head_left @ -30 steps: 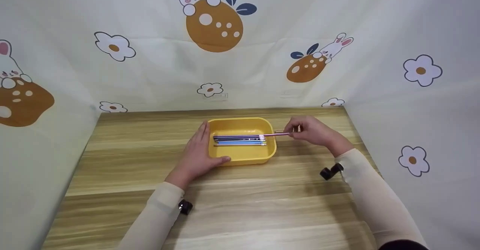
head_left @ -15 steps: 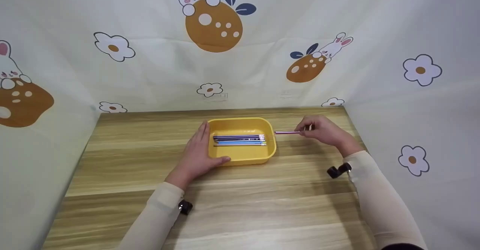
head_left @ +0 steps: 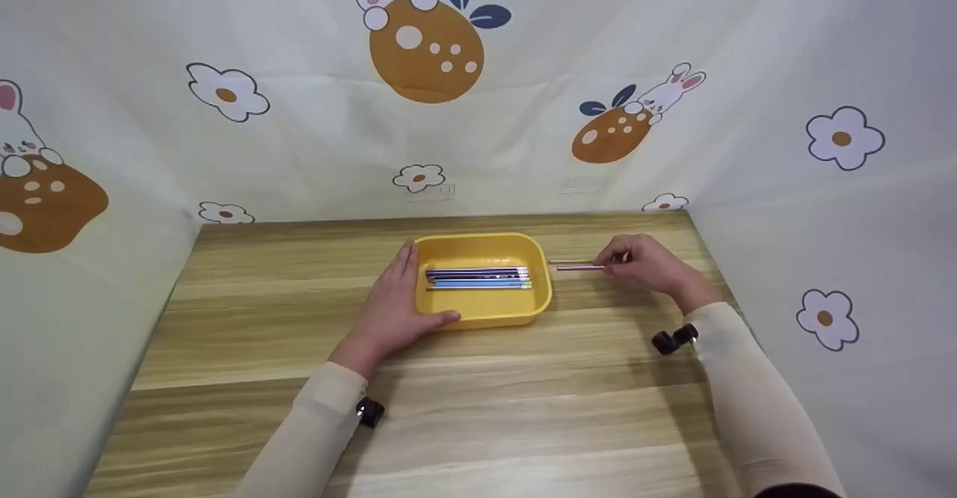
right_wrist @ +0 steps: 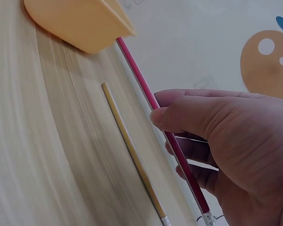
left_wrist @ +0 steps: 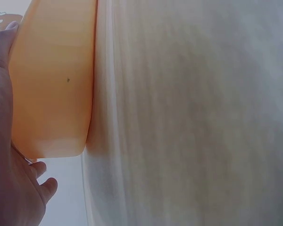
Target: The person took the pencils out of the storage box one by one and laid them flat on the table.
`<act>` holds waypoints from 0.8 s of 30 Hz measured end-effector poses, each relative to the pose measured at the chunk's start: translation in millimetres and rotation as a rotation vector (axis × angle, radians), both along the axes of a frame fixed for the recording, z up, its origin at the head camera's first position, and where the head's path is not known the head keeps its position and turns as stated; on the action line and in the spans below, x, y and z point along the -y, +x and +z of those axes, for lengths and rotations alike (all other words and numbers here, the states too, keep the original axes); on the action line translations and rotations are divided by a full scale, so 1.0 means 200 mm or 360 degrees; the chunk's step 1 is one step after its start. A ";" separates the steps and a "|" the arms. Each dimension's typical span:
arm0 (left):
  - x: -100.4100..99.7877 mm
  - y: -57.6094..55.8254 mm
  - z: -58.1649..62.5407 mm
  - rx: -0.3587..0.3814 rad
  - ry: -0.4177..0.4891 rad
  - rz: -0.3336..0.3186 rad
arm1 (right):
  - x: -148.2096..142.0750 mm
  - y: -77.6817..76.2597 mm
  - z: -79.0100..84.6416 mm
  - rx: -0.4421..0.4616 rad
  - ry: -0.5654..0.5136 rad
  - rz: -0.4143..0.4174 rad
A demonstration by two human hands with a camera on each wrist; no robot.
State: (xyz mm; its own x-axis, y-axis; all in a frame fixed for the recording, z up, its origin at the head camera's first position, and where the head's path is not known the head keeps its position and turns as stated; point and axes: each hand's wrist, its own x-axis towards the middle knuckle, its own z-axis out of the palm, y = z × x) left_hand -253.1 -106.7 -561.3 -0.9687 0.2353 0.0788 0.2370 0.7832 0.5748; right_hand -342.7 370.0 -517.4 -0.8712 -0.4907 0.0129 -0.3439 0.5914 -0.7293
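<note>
A yellow plastic box (head_left: 478,321) stands at the table's middle, with several dark and blue pencils (head_left: 478,279) lying side by side in it. My left hand (head_left: 389,311) holds the box's left end, thumb over the front rim and fingers along the side; the left wrist view shows this hand (left_wrist: 9,141) against the box's wall (left_wrist: 56,84). To the right of the box, my right hand (head_left: 639,262) pinches a pink-red pencil (right_wrist: 134,68) between thumb and fingers, its eraser end toward the wrist. A yellow pencil (right_wrist: 132,148) lies beside it, apparently on the table.
The wood-grain table (head_left: 478,408) meets a pale printed cloth (head_left: 314,131) at the back and both sides. Small black cameras (head_left: 673,339) sit on both wrists.
My right hand has drawn right, bringing the pink-red pencil from over the box rim to outside it, then slightly lower. The yellow pencil shows more now. The left hand stays put.
</note>
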 end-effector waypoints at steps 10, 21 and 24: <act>0.00 -0.01 -0.01 -0.0014 -0.0018 -0.0017 | -0.01 -0.02 -0.12 -0.0035 -0.0003 -0.0069; 0.00 -0.01 0.00 -0.0035 0.0000 -0.0011 | 0.01 -0.03 -0.20 -0.0054 0.0013 -0.0101; 0.00 -0.01 0.00 -0.0033 0.0011 -0.0017 | 0.02 -0.03 -0.22 -0.0075 0.0031 -0.0105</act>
